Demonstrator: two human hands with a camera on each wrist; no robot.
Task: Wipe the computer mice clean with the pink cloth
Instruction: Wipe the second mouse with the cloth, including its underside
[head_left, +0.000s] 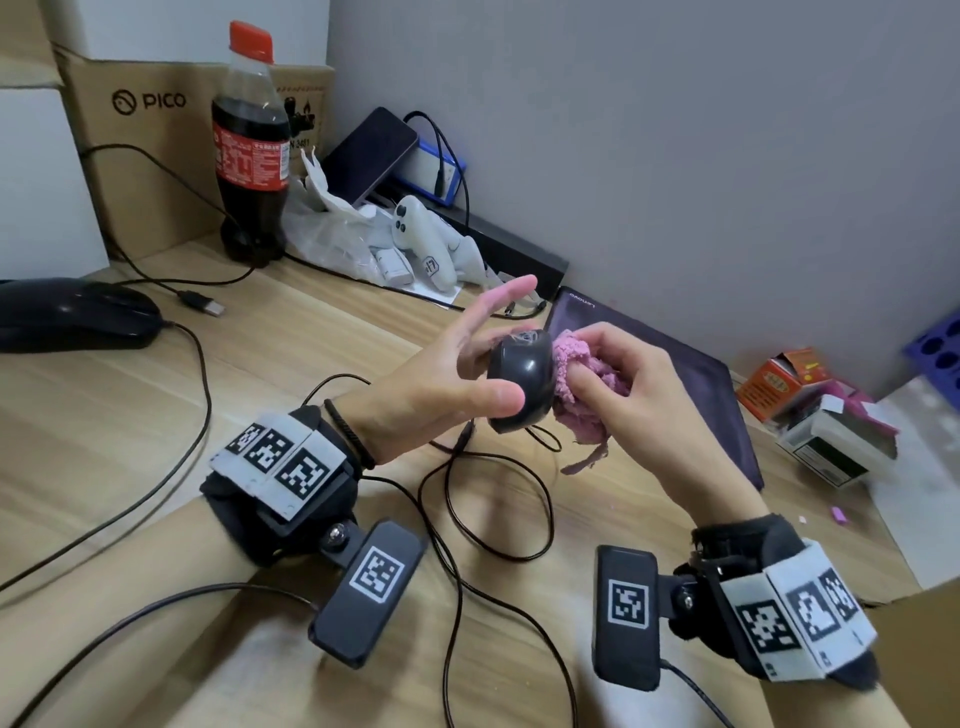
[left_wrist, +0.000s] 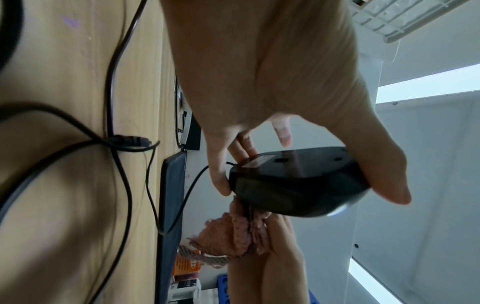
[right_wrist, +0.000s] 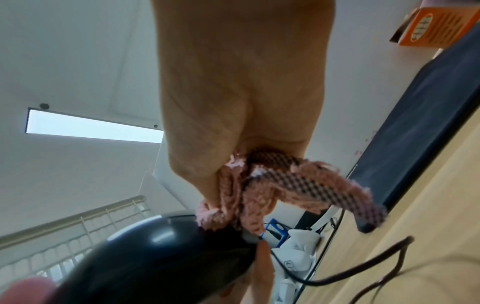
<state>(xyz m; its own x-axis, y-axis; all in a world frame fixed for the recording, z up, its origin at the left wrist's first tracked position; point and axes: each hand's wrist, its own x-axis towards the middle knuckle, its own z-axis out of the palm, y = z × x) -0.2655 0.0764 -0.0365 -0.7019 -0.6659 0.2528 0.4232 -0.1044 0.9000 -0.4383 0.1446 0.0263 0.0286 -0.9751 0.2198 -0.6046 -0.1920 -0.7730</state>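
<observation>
Risk, largest first. The wooden desk (head_left: 130, 415) lies well below the raised work, so a dropped mouse would fall onto it. The closed Lenovo laptop (head_left: 675, 374) sits beside the right hand and under the cloth's loose tail; a wide stroke could drag that tail across it. The cola bottle (head_left: 252, 150) stands far back, clear of the hands. A second black mouse (head_left: 78, 312) rests on the desk at the far left, unattended; judged not yet in hand for wiping. The cable (head_left: 488, 499) of the held mouse loops slack on the desk under the wrists and could snag a wrist camera, tugging the mouse loose.

The held black mouse (head_left: 519, 387) is lifted off the desk, tipped on its side, base toward the left palm. Grip is judged marginal: the left hand (head_left: 447, 379) pinches it between thumb and lower fingers, while the index finger stands straight and clear.

The pink cloth (head_left: 582, 384) is bunched against the mouse's right side. The right hand (head_left: 618, 379) has its fingers curled round the cloth, thumb pressing it to the shell. Hard rubbing could push the mouse out of the light pinch.
</observation>
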